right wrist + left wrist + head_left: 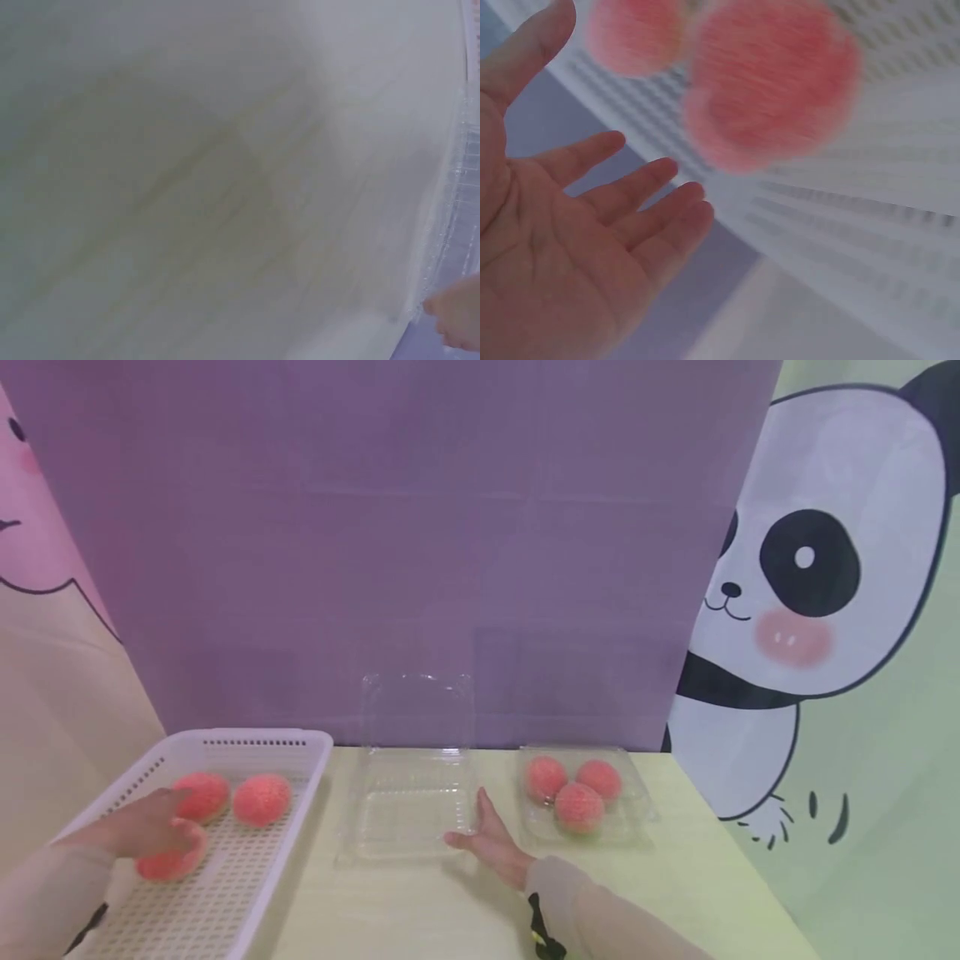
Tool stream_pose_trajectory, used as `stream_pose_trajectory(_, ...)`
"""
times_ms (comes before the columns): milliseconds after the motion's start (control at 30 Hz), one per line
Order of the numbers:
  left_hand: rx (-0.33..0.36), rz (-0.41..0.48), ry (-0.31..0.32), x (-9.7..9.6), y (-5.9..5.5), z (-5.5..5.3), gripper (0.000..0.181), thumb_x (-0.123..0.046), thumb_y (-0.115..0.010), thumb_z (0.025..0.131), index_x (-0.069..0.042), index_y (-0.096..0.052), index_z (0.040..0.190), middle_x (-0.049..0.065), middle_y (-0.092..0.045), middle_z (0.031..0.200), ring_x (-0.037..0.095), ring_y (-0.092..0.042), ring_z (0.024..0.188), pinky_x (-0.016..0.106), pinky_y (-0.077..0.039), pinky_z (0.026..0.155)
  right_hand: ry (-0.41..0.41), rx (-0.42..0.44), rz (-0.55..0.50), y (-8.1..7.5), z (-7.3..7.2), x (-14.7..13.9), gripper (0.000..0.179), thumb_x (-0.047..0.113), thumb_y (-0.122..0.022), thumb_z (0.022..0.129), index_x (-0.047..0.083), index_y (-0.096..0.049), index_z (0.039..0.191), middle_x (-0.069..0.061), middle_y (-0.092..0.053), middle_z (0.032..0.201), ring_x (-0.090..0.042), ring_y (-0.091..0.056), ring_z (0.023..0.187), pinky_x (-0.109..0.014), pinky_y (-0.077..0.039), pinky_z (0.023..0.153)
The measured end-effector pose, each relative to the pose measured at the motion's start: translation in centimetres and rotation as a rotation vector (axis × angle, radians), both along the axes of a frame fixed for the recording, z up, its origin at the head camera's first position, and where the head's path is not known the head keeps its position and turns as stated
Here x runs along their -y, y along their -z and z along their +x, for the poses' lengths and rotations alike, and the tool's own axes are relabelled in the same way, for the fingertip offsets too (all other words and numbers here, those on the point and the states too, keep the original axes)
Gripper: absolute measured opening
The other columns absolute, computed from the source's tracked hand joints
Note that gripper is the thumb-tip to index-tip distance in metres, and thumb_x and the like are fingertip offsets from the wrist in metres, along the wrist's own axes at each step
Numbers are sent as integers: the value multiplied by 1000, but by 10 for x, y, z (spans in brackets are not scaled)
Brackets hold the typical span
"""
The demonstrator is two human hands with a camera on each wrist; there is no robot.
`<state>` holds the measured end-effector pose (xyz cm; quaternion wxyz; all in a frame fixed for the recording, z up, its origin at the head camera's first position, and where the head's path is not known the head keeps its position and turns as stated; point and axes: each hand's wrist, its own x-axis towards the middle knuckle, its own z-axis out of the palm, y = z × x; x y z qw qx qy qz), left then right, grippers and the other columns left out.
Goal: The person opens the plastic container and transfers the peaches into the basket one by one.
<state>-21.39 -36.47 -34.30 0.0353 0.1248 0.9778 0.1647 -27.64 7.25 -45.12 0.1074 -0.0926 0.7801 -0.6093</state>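
My left hand reaches over the white basket, above the pinkish-red peaches. In the left wrist view its fingers are spread and hold nothing. A peach lies partly under that hand, another peach sits just beyond the fingers, and a third peach is to the right. The right hand is at the right side of a clear plastic clamshell box, thumb and fingers apart. That box stands with its lid up and nothing in it. Whether the right fingertips touch it I cannot tell.
A second clear box at the right holds three peaches, its lid seemingly down. Behind the pale wooden table hangs a purple cloth. A panda-printed sheet hangs on the right.
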Motion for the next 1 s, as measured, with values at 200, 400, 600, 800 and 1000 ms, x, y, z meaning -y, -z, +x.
stream_pose_trajectory(200, -102, -20, 11, -50, -9, 13, 72, -29, -72, 74, 12, -44, 126, 33, -49, 123, 52, -42, 113, 63, -36, 91, 47, -67, 112, -2, 9, 3, 102, 28, -72, 76, 3, -2, 146, -23, -8, 151, -42, -10, 137, -59, -9, 110)
stream_pose_trajectory(400, -170, -34, 88, -91, -17, 29, 63, -31, -73, 73, 5, -53, 121, 20, -60, 115, 34, -59, 101, 49, -48, 84, 31, -141, 148, -4, 18, -3, 100, 30, -72, 76, -1, -6, 145, -23, -9, 151, -42, -13, 137, -58, -11, 110)
stream_pose_trajectory(600, -194, -83, 128, -128, -21, 43, 59, -32, -72, 74, -2, -54, 122, 15, -61, 116, 32, -60, 100, 49, -50, 80, 7, -251, 258, -15, 39, -19, 80, 33, -65, 82, -3, -24, 141, -23, -22, 148, -42, -23, 134, -59, -19, 108)
stream_pose_trajectory(800, -163, -89, 160, -156, -22, 58, 58, -39, -69, 76, -8, -55, 123, 12, -60, 119, 32, -57, 106, 50, -49, 84, 2, -332, 357, -33, 58, -44, 60, 33, -61, 86, 2, -41, 133, -19, -43, 137, -38, -39, 126, -56, -31, 103)
stream_pose_trajectory(1000, -268, -164, 269, -179, -15, 69, 56, -39, -69, 76, -7, -56, 121, 9, -62, 114, 29, -59, 102, 47, -50, 82, -62, -401, 435, -45, 67, -74, 43, 31, -60, 87, 5, -54, 120, -11, -59, 119, -30, -54, 112, -49, -44, 93)
